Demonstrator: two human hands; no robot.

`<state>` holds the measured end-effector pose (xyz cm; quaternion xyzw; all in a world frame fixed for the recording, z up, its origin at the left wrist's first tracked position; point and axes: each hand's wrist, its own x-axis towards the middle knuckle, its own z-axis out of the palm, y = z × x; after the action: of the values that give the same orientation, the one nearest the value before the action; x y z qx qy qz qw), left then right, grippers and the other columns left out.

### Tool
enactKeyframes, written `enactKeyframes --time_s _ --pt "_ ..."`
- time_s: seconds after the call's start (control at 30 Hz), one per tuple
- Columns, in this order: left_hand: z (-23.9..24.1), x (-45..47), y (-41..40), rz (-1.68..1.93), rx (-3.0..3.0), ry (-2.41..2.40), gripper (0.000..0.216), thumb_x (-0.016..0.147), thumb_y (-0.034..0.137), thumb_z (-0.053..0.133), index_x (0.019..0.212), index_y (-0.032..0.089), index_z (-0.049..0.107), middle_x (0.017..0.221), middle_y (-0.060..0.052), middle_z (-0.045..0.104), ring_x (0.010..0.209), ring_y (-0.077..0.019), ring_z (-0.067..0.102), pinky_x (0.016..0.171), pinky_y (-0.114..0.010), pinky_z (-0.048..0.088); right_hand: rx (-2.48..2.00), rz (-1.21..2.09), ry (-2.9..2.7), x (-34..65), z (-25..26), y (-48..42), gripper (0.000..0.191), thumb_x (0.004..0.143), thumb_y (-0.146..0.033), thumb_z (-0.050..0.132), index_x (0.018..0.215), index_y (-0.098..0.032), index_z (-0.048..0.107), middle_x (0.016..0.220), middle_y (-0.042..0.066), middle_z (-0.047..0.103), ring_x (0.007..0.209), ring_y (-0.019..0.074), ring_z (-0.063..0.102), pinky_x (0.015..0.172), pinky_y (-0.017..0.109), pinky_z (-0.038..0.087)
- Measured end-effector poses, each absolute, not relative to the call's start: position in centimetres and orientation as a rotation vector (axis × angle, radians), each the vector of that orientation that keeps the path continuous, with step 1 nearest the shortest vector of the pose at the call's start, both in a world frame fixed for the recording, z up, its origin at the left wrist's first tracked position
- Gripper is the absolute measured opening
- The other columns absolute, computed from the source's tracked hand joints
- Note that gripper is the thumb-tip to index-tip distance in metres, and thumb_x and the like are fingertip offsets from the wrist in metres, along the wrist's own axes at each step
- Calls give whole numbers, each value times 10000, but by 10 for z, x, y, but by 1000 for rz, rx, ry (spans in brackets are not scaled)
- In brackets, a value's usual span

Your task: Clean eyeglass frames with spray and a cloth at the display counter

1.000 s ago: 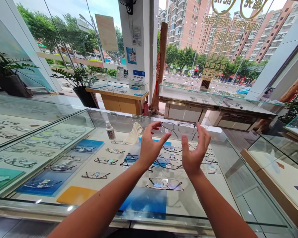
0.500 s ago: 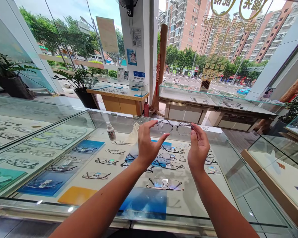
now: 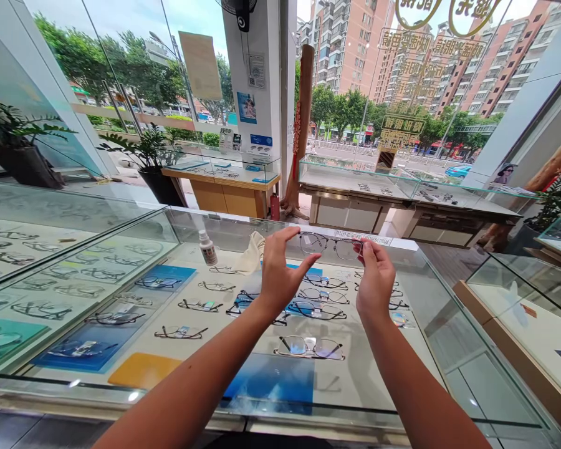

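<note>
A pair of eyeglasses [image 3: 331,245] with a dark upper rim is held up above the glass counter. My left hand [image 3: 280,268] is at its left end, index fingertip at the upper corner and thumb stretched out under the left lens. My right hand [image 3: 376,277] pinches the right end between thumb and fingers. Below lie several more glasses, among them a thin-rimmed pair [image 3: 310,347] near the front and dark-rimmed glasses [image 3: 318,310] on a blue card. A white spray bottle [image 3: 207,249] stands beside a cream cloth [image 3: 252,254], left of my left hand.
The glass display counter [image 3: 378,386] spans the front, with a yellow card [image 3: 143,370] and a blue card [image 3: 271,383] near its front edge. Another glass case [image 3: 518,324] stands at the right. Further cases [image 3: 355,187] line the window, and a potted plant [image 3: 156,162] stands behind.
The eyeglasses have moved slightly right and down and tilted a little, their right end dropping. Both hands have shifted slightly with them, and the right fingers have turned inward.
</note>
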<state>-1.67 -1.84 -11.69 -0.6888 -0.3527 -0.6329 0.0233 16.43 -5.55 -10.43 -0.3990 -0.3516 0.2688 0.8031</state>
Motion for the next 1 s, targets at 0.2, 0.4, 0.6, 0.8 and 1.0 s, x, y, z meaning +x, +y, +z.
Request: enactKeyframes --time_s 0.2,0.4,0.6,0.8,1.0 --pt "-116 -14 -19 -2115 -2234 -1168 587 911 477 840 1389 251 586 1307 -104 710 933 -190 723 813 -363 539 -874 550 -781 163 -104 -57 346 908 -499 774 1067 -191 780 1060 73 820 1018 224 745 973 398 531" --pt "-116 -12 -21 -2267 -2307 -1148 572 919 428 836 1397 255 574 1390 -120 684 1048 -234 792 828 -366 576 -869 545 -797 162 -103 -58 343 912 -495 771 1070 -191 774 1099 85 822 1055 234 749 983 407 534" --pt "-114 -12 -24 -2155 -2283 -1204 559 917 436 839 1378 250 583 1385 -128 697 1139 -268 781 902 -416 596 -875 540 -793 162 -102 -58 350 911 -504 775 1069 -192 772 1092 86 821 1048 232 748 982 409 536" --pt "-116 -13 -22 -2127 -2322 -1222 562 925 472 823 1376 235 585 1379 -146 703 1216 -293 749 996 -479 597 -898 528 -796 163 -103 -58 378 906 -525 776 1072 -186 770 1051 84 815 1006 229 743 961 406 539" --pt "-118 -14 -19 -2115 -2305 -1251 574 918 475 827 1385 237 593 1376 -141 715 1209 -289 738 997 -482 578 -861 659 -756 167 -108 -52 390 873 -537 803 1070 -203 772 1055 68 809 976 208 739 914 369 543"
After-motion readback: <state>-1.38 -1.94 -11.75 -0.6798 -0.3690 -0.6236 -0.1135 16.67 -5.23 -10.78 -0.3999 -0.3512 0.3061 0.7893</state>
